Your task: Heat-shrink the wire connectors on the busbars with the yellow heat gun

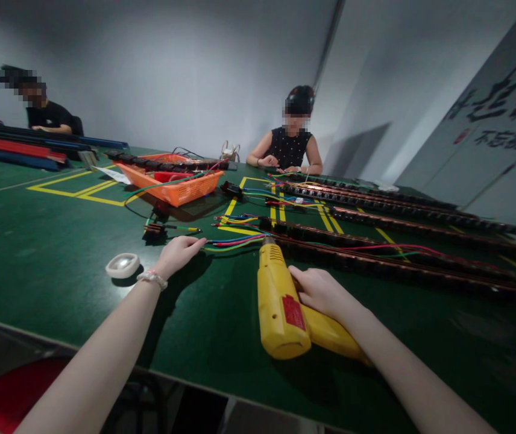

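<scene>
My right hand [319, 290] is closed round the handle of a yellow heat gun [278, 295] with a red label. The gun's metal nozzle points away from me, at the place where several coloured wires [235, 243] meet a long dark bar with copper-coloured strips [352, 253]. With its fingers pinched, my left hand [179, 256] grips the free ends of those red, blue and green wires, left of the nozzle. Just beyond that hand lies a small dark part with wire leads [155, 229]. Left of my wrist sits a white oval dish [123, 265].
An orange basket [176, 191] holds more parts and wires. Several more long bars [402, 232] stretch across the right side of the green table [72, 289], which has yellow tape marks. A person [292, 144] sits across; another [50, 114] is far left near blue and red lengths [18, 150].
</scene>
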`<state>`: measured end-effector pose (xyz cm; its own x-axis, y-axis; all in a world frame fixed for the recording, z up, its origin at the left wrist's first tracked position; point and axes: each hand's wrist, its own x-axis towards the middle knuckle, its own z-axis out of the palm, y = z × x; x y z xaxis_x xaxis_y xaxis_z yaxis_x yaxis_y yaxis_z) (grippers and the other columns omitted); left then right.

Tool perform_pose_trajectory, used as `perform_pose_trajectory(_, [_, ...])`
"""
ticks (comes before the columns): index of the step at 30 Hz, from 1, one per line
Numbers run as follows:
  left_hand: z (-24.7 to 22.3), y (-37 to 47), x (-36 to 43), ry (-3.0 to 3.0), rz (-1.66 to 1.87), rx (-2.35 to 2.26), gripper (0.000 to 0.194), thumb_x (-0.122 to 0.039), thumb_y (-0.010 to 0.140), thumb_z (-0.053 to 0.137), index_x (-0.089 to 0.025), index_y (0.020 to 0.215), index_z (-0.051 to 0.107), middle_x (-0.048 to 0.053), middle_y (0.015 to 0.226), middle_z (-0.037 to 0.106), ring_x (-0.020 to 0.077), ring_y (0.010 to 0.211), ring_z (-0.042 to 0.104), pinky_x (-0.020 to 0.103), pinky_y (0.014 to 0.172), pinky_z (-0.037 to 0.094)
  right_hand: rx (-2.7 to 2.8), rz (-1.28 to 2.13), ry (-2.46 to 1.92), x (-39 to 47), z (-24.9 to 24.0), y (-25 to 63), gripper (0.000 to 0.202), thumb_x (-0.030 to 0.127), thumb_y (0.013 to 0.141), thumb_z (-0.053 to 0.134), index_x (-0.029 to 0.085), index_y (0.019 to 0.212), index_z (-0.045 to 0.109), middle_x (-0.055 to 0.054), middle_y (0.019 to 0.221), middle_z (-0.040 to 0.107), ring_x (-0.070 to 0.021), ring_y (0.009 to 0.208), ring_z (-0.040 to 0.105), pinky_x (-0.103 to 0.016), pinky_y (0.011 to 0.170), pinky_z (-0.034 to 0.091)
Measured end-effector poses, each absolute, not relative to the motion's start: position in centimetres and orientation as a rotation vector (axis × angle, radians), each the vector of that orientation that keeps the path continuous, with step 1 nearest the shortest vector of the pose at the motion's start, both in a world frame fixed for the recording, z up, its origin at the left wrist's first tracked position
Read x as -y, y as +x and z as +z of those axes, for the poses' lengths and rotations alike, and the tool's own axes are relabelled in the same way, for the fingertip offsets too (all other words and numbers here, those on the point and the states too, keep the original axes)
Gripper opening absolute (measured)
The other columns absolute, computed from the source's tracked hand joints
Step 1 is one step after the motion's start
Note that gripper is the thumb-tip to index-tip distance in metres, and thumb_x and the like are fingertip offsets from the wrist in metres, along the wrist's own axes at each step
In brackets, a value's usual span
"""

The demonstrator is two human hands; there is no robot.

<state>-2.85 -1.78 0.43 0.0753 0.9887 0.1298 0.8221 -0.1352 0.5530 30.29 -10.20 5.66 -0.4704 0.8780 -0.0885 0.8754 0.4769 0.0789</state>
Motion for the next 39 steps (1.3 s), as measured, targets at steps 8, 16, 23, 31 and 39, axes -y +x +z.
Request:
perform_pose_trajectory(8, [-0.2,-3.1,1.2,2.0,0.83,-1.708,0.053,-0.065,0.08,0.037,-0.018,0.062,0.055,-0.001,0.056,0.052,0.0135,0.055,0.047,0.024,0.052,0.027,-2.581,0.133,1.568,10.8,5.6,29.5,0.024,0.011,0.08,0.045,0.016,0.103,0.051,-0.008,0.086,0.07,-0.0218,0.079,0.064,-0.033,0.076,0.036])
perform_pose_trajectory(16, [0.0,-3.0,1.3,1.994,0.797,-1.662,0.052,-0.064,0.078,0.041,-0.019,0.072,0.065,0.001,0.065,0.062,0.0152,0.06,0.051,0.025,0.054,0.029,-2.615,0.104,1.487,10.6,5.5,27.2,0.023,0.012,0.08,0.047,0.017,0.102,0.052,-0.006,0.085,0.07,-0.0201,0.078,0.064,-0.03,0.075,0.038])
perform_pose_trajectory(23, [-0.4,-3.0,1.0,2.024,0.838,-1.642,0.05,-0.06,0.082,0.038,-0.018,0.071,0.063,0.001,0.064,0.06,0.0141,0.059,0.049,0.025,0.054,0.028,-2.722,0.115,1.336,10.7,5.0,22.7,0.019,0.02,0.078,0.053,0.017,0.097,0.054,-0.007,0.082,0.07,-0.0206,0.077,0.065,-0.031,0.074,0.037])
perform_pose_trajectory(31, [-1.1,-3.3,0.1,2.007,0.943,-1.653,0.051,-0.059,0.082,0.034,-0.016,0.07,0.06,0.002,0.066,0.059,0.0164,0.065,0.05,0.026,0.058,0.032,-2.875,0.109,1.16,10.5,4.6,17.4,0.022,0.028,0.081,0.055,0.017,0.1,0.055,-0.008,0.086,0.071,-0.0221,0.082,0.066,-0.033,0.074,0.038])
perform_pose_trajectory(39, [-1.3,-3.6,-0.5,2.019,0.973,-1.621,0.051,-0.058,0.081,0.036,-0.015,0.074,0.063,0.004,0.071,0.064,0.0195,0.072,0.054,0.027,0.067,0.038,-2.936,0.083,1.099,10.2,3.9,17.9,0.02,0.025,0.084,0.053,0.015,0.102,0.053,-0.009,0.088,0.071,-0.0223,0.081,0.067,-0.033,0.074,0.04])
